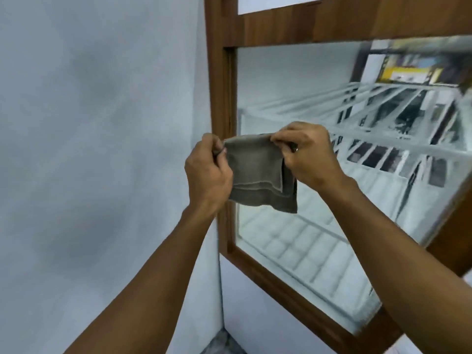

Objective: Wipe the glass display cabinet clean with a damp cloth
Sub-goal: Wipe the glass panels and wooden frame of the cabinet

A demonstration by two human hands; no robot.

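Both hands pinch the top corners of a folded grey cloth (258,175) at frame centre: left hand (208,172) on its left corner, right hand (307,155) on its right. The cloth hangs in front of the cabinet's (219,85) glass (293,93), near the left wooden frame. Behind the glass, white racks (383,129) hold dark items. Grey wall (102,123) at left.
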